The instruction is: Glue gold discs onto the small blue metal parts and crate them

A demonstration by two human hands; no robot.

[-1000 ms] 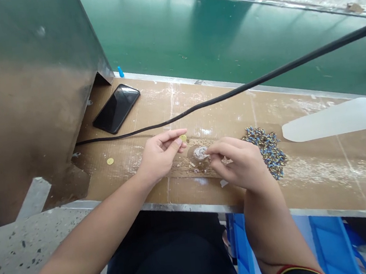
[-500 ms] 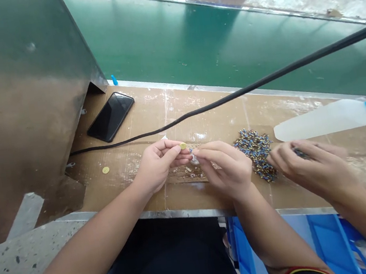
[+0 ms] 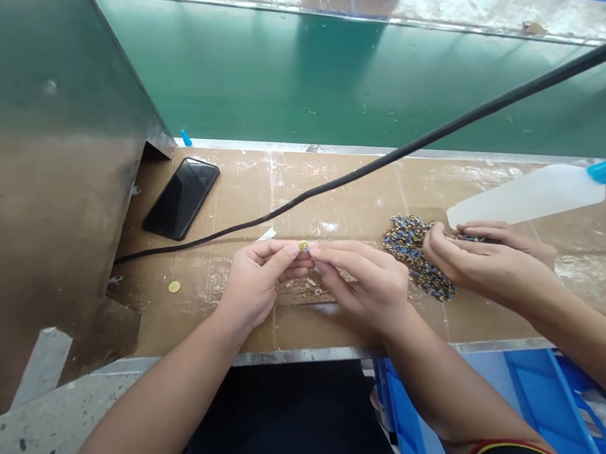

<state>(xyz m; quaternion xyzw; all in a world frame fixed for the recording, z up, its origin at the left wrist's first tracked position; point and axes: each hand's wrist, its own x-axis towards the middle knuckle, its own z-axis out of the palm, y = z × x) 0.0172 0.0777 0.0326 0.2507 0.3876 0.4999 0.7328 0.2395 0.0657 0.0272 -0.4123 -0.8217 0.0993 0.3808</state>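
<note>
A small yellow disc (image 3: 303,245) is pinched between the thumb and fingers of my left hand (image 3: 257,277). My right hand (image 3: 367,278) has its thumb and fingertips closed on a tiny blue and metallic part (image 3: 307,250), which meets the disc's right edge. Fingers partly cover both pieces. To the right lies a pile of small blue and gold parts (image 3: 420,257). Another yellow disc (image 3: 174,287) lies flat on the cardboard surface at the left.
Another person's hands (image 3: 488,256) hold similar small parts beside the pile. Behind them lies a white bottle (image 3: 525,196) with a blue cap. A black cable (image 3: 304,196) crosses the bench, near a phone (image 3: 181,198). A metal panel (image 3: 37,178) stands at left.
My right hand has moved left, bringing the tiny part against the yellow disc. The other person's hands have shifted left toward the pile. The view has shifted slightly.
</note>
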